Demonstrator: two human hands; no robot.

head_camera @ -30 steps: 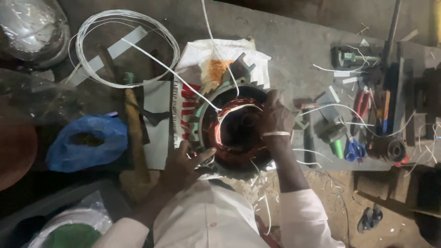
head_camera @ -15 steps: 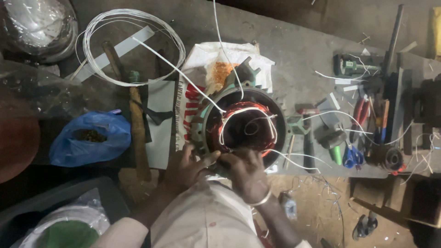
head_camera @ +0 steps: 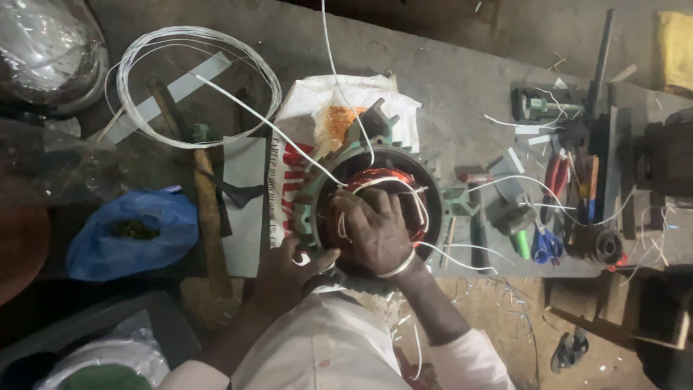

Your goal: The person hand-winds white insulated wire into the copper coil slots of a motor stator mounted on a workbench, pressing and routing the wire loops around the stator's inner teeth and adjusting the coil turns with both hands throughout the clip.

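Motor stator (head_camera: 375, 209) sits on the grey bench (head_camera: 462, 94), on top of a white printed sack (head_camera: 317, 115); green finned housing, copper windings visible round the bore.

My right hand (head_camera: 375, 230) is inside the bore, palm down, fingers spread and pressing flat on the copper coils (head_camera: 382, 180) at the near-left side. Not closed round anything that I can see; metal bangle on the wrist.

My left hand (head_camera: 285, 271) is at the near-left rim of the housing, thumb reaching toward the bore edge and touching the casing. Whether it pinches a wire there I cannot tell.

White sleeved wire leads (head_camera: 267, 119) run from the bore up and left to a loose white wire coil (head_camera: 195, 87) lying on the bench, well apart from the stator. Another lead goes straight up out of view.

Left of stator: wooden-handled hammer (head_camera: 206, 209), then a blue plastic bag (head_camera: 133, 235) near the bench edge.

Right of stator: small hammer (head_camera: 476, 217), pliers with red handles (head_camera: 556, 173), scissors with blue handles (head_camera: 548, 242), scattered wire offcuts
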